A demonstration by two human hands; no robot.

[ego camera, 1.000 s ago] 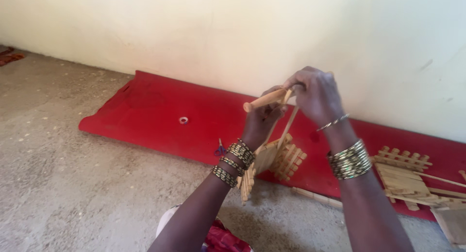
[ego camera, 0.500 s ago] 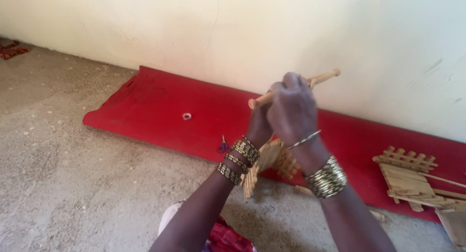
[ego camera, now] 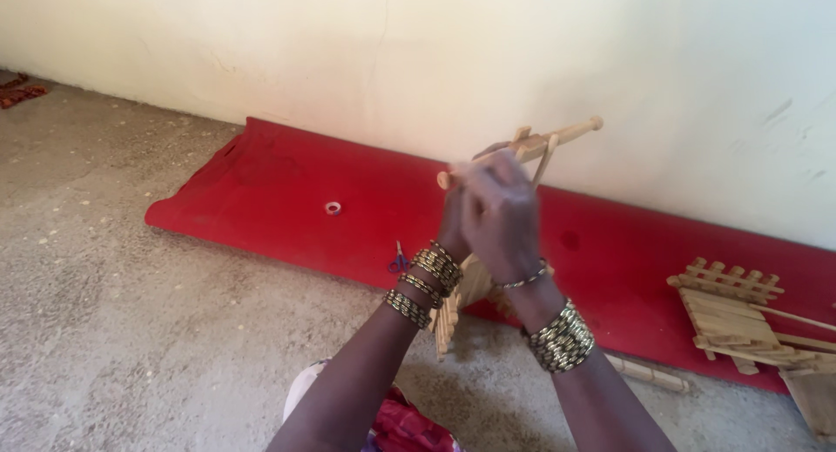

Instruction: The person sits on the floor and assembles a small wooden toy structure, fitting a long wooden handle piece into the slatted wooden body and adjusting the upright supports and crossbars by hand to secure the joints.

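Note:
My right hand (ego camera: pixel 501 221) and my left hand (ego camera: pixel 453 224) are raised together in the middle of the view, both closed around a wooden stick frame (ego camera: pixel 533 147). A round dowel runs across the top of it, sticking out past my fingers toward the upper right. Below my wrists hangs the slatted wooden part (ego camera: pixel 453 308) of the same piece, partly hidden by my arms. Both wrists wear several beaded bangles. My right hand covers most of the left.
A red mat (ego camera: pixel 279 199) lies along the pale wall. On it are a small tape roll (ego camera: pixel 333 208) and blue-handled scissors (ego camera: pixel 399 262). Another slatted wooden model (ego camera: pixel 731 308) rests at the right. A loose dowel (ego camera: pixel 649 375) lies on the concrete floor.
My hands have shifted right and tilted the frame, so the dowel now points up to the right. My right hand has come over the left.

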